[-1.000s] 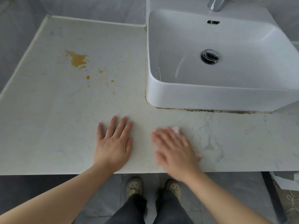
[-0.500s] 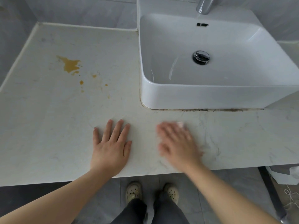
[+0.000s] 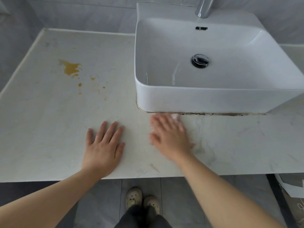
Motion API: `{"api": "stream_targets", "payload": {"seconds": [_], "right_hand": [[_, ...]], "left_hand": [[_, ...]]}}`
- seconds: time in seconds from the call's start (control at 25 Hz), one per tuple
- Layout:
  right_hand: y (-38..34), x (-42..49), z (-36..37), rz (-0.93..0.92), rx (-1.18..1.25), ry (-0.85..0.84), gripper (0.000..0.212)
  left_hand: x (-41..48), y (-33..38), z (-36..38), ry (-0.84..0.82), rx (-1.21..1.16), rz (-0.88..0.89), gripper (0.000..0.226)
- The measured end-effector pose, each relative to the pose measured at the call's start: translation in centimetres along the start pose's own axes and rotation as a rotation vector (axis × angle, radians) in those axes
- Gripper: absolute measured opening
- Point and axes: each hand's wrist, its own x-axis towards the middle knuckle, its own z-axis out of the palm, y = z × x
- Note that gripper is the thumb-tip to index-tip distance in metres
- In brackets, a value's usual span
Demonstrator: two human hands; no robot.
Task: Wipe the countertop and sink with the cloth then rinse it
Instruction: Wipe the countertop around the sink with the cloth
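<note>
The right hand (image 3: 169,137) lies flat on the cloth (image 3: 175,116), fingers stretched out rather than curled round it. Only a pale pinkish corner of the cloth peeks out past the fingertips, just in front of the sink (image 3: 197,102). The hand's outline is blurred, so the step in hand is judged to be wiping the front strip of the countertop (image 3: 49,129). To do it well, pressure should come through the whole palm so the cloth does not bunch or slip out from under the fingers. Strokes should overlap and run right up to the dark grime line (image 3: 222,114) along the sink's base, where dirt collects and a fingertip through the cloth would probably reach better than the flat hand. The yellow-brown stain (image 3: 70,68) and its scattered drops, well away on the far left of the counter, are not yet wiped and will likely need firmer, repeated passes. The sink bowl, its drain (image 3: 200,60) and the faucet (image 3: 204,7) come after. As for pose, the right forearm reaches in diagonally from the lower right, wrist low, fingers pointing toward the sink's front wall. The left hand (image 3: 103,148) rests open and palm-down on the counter near its front edge, fingers spread, holding nothing and apart from the right hand; it seems to serve as a brace.
</note>
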Motion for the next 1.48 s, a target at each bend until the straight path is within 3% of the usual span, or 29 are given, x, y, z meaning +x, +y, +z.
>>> {"api": "stream_targets", "payload": {"seconds": [0.12,0.2,0.24,0.28,0.4,0.48,0.52,0.6,0.68,0.76,0.8,0.88,0.96,1.0,1.08,1.16,1.24,1.28,1.4,1.48], "right_hand": [[9.3,-2.8,-0.5,0.353,-0.016,-0.003,0.064],[11.2,-4.2,-1.1,0.636,0.047,-0.008,0.061],[10.1,-4.1,-0.8,0.685,0.053,0.012,0.063],[7.7,-3.7,-0.3,0.635,0.05,0.049,0.066],[-2.5,-3.9,1.1,0.151,0.083,0.094,0.071],[-4.3,-4.4,1.0,-0.116,0.035,0.042,0.065],[-2.8,-4.1,0.8,-0.15,0.009,0.016,0.063],[2.0,-4.3,0.9,0.032,-0.021,0.05,0.065],[6.1,-4.9,0.1,0.398,0.006,0.07,0.064],[4.8,-4.7,0.0,0.615,0.047,0.047,0.062],[2.0,-4.3,0.2,0.586,0.029,0.093,0.063],[-4.7,-3.6,1.1,0.298,0.03,0.147,0.063],[-7.8,-3.5,1.3,0.028,-0.007,0.094,0.059],[-7.1,-3.4,1.3,-0.009,-0.034,0.063,0.058],[-3.7,-3.4,1.0,0.132,-0.041,0.043,0.059],[-1.3,-3.3,0.4,0.49,0.032,0.038,0.058],[-4.1,-2.3,0.3,0.656,0.076,0.033,0.06],[-7.0,-1.9,0.6,0.581,0.05,0.053,0.061],[-14.6,-2.5,1.8,0.076,0.0,0.067,0.063],[-13.1,-2.6,1.9,-0.055,-0.095,0.043,0.06]], "left_hand": [[0.1,0.2,-0.1,-0.01,-0.02,-0.015,0.058],[0.1,0.2,-0.2,-0.01,-0.025,-0.027,0.06],[0.1,0.3,-0.2,-0.01,-0.024,-0.029,0.06],[0.1,0.3,-0.2,-0.011,-0.023,-0.03,0.06],[0.1,0.3,-0.2,-0.01,-0.037,-0.027,0.06],[0.1,0.3,-0.3,-0.009,-0.045,-0.025,0.059],[0.1,0.2,-0.3,-0.008,-0.049,-0.024,0.059],[0.1,0.1,-0.3,-0.018,-0.059,-0.027,0.06],[0.1,0.1,-0.4,-0.027,-0.061,-0.03,0.061],[0.1,0.1,-0.6,-0.039,-0.066,-0.021,0.061],[0.2,0.2,-0.7,-0.049,-0.075,-0.016,0.063],[0.2,0.1,-0.8,-0.05,-0.104,-0.021,0.067],[0.2,-0.1,-0.8,-0.056,-0.157,-0.015,0.074],[0.2,-0.5,-0.9,-0.067,-0.198,-0.006,0.077],[0.2,-2.0,-1.8,-0.09,-0.265,0.046,0.081],[-0.3,-4.5,-2.6,-0.051,-0.227,0.113,0.079],[-1.2,-7.8,-2.7,-0.053,-0.132,0.125,0.079],[-1.5,-9.5,-2.5,-0.08,-0.093,0.118,0.082],[-2.5,-12.2,-1.6,-0.149,-0.016,0.152,0.085],[-2.6,-12.7,-1.5,-0.159,-0.001,0.161,0.084]]}}
